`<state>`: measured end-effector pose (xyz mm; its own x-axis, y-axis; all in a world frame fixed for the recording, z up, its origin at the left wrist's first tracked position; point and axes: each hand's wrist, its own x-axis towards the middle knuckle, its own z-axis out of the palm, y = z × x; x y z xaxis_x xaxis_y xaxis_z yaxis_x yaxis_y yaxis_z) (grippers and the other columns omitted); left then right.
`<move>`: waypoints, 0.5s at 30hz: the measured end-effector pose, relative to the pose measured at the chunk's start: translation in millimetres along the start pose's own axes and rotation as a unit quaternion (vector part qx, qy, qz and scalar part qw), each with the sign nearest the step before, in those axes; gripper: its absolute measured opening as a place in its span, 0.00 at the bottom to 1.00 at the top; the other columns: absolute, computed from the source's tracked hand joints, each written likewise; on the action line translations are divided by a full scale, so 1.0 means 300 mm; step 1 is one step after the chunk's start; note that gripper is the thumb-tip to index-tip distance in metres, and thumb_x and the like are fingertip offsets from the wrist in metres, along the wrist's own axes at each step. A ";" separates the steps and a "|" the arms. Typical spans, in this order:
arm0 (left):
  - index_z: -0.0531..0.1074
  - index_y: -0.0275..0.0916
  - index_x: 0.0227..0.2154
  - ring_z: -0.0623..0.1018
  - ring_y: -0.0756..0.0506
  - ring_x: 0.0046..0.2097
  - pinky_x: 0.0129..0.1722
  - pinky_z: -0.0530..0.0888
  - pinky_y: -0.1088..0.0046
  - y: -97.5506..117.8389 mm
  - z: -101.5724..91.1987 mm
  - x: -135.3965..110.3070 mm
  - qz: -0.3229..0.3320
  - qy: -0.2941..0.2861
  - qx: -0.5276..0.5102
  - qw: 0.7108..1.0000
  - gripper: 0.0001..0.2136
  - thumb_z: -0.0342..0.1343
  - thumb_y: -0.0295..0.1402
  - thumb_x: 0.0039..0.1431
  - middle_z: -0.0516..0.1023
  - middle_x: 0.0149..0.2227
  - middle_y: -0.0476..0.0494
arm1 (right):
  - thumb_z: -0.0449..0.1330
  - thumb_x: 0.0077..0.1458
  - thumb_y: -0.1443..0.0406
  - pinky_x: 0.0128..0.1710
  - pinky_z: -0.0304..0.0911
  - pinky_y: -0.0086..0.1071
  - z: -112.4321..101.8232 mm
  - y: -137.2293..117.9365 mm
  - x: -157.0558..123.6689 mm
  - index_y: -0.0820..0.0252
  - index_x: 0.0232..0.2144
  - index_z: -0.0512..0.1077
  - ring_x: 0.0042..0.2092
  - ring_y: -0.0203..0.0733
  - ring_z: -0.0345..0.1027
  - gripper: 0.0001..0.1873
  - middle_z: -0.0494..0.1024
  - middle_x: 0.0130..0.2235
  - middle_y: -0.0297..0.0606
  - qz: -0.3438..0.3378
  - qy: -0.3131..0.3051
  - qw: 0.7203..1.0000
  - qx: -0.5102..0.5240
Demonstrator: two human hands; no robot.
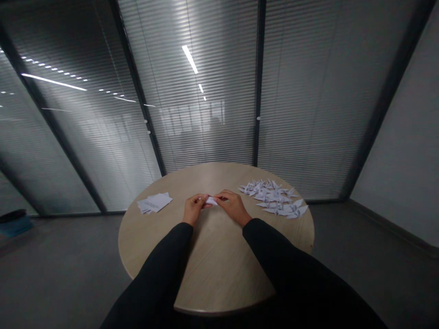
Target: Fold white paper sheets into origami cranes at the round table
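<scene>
White paper point(211, 201), folded into a small narrow strip, is pinched between both hands, with its ends hidden by the fingers. The left hand point(195, 208) closes narrowly on one end, its fingers curled over the fold. The right hand point(233, 206) comes in from the other side and grips the opposite end, so the two hands nearly touch across the paper. Whether the strip touches the surface below cannot be told.

Black sleeves point(154, 269) cover both forearms, which reach in from the bottom of the view. The hands are over the middle of a round wooden table point(219, 260). To the right of the right hand lies a loose pile of white origami cranes point(270, 196), spread towards the far edge and set just apart from that hand. To the left of the left hand, a fanned stack of white sheets point(154, 202) lies near the table's edge.

Beyond the table stands a glass partition with slatted blinds point(206, 114) and dark frames. A grey floor point(61, 260) surrounds the table, with a blue tub point(15, 225) at far left and a pale wall point(401, 137) at right.
</scene>
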<state>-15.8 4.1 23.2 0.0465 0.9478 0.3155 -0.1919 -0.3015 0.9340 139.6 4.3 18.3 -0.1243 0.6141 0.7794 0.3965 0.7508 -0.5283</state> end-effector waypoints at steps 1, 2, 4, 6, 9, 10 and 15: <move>0.76 0.33 0.25 0.75 0.48 0.30 0.33 0.75 0.72 0.001 0.002 -0.001 -0.001 -0.003 0.000 1.000 0.17 0.64 0.43 0.38 0.77 0.27 0.44 | 0.58 0.51 0.66 0.30 0.63 0.28 0.000 0.001 -0.001 0.61 0.27 0.76 0.30 0.37 0.69 0.07 0.76 0.28 0.38 0.003 0.004 1.000 -0.001; 0.76 0.33 0.25 0.76 0.48 0.30 0.33 0.75 0.72 0.002 0.004 -0.002 -0.002 -0.006 0.000 1.000 0.16 0.64 0.43 0.38 0.77 0.27 0.44 | 0.58 0.51 0.66 0.30 0.63 0.28 0.001 0.002 -0.001 0.61 0.27 0.76 0.30 0.37 0.69 0.07 0.76 0.28 0.38 0.006 0.009 1.000 -0.003; 0.76 0.33 0.26 0.76 0.48 0.29 0.34 0.75 0.71 0.006 0.009 -0.005 -0.004 -0.013 0.009 1.000 0.16 0.65 0.41 0.36 0.77 0.27 0.44 | 0.58 0.50 0.66 0.30 0.63 0.28 0.000 0.003 -0.003 0.61 0.26 0.75 0.30 0.37 0.69 0.06 0.76 0.28 0.38 0.011 0.020 1.000 -0.003; 0.76 0.33 0.27 0.76 0.48 0.28 0.34 0.75 0.71 0.009 0.012 -0.007 -0.001 -0.014 0.029 0.999 0.15 0.67 0.38 0.35 0.78 0.27 0.44 | 0.58 0.50 0.65 0.30 0.63 0.28 0.000 0.001 -0.005 0.60 0.26 0.75 0.30 0.36 0.68 0.06 0.75 0.27 0.37 0.011 0.029 1.000 -0.001; 0.76 0.33 0.26 0.76 0.48 0.26 0.33 0.75 0.71 0.012 0.013 -0.010 0.010 0.002 0.046 0.999 0.14 0.67 0.36 0.35 0.78 0.26 0.44 | 0.58 0.50 0.65 0.30 0.62 0.28 0.001 -0.005 -0.006 0.60 0.25 0.75 0.30 0.36 0.68 0.07 0.75 0.27 0.37 0.002 0.028 1.000 -0.001; 0.76 0.33 0.26 0.76 0.48 0.26 0.33 0.75 0.71 0.012 0.013 -0.011 0.013 0.007 0.046 0.999 0.14 0.66 0.36 0.36 0.78 0.26 0.43 | 0.58 0.50 0.66 0.30 0.62 0.28 0.002 -0.007 -0.006 0.60 0.25 0.75 0.30 0.37 0.68 0.07 0.75 0.27 0.37 -0.001 0.025 1.000 -0.001; 0.76 0.33 0.25 0.77 0.48 0.26 0.31 0.75 0.72 0.006 0.008 -0.006 0.021 0.014 0.052 0.998 0.13 0.66 0.37 0.37 0.78 0.26 0.43 | 0.58 0.51 0.66 0.31 0.63 0.28 0.006 0.001 -0.008 0.61 0.26 0.75 0.31 0.37 0.68 0.06 0.75 0.28 0.37 0.000 0.014 1.000 0.011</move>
<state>-13.9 1.5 24.8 0.0132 0.9362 0.3512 -0.0910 -0.3486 0.9328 138.3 3.4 15.8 -0.0986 0.6078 0.7880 0.3772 0.7556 -0.5356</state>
